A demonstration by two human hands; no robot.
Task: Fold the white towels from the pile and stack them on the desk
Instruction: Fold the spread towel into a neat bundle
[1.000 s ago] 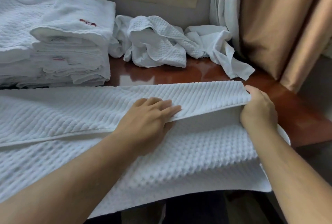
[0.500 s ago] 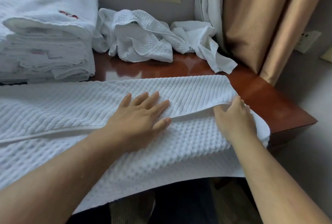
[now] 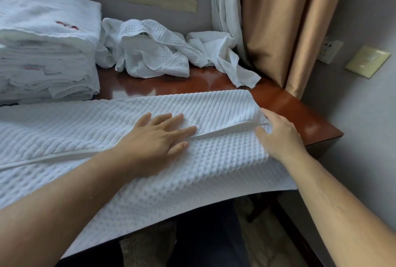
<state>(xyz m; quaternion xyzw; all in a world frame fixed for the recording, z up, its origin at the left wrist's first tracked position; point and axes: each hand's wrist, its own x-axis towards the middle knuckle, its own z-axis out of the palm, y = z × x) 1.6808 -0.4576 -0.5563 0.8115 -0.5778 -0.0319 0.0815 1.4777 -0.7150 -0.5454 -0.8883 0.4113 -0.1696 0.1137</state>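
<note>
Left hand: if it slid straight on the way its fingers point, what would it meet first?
The left hand lies flat on the white waffle-weave towel, fingers pointing right along the fold. It would probably meet the right hand at the towel's end, though depth is hard to judge.

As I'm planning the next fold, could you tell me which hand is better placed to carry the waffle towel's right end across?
Probably the right. The right hand already sits at the waffle towel's right end, beside its folded edge, while the left hand lies flat mid-towel, suited to pinning it.
</note>
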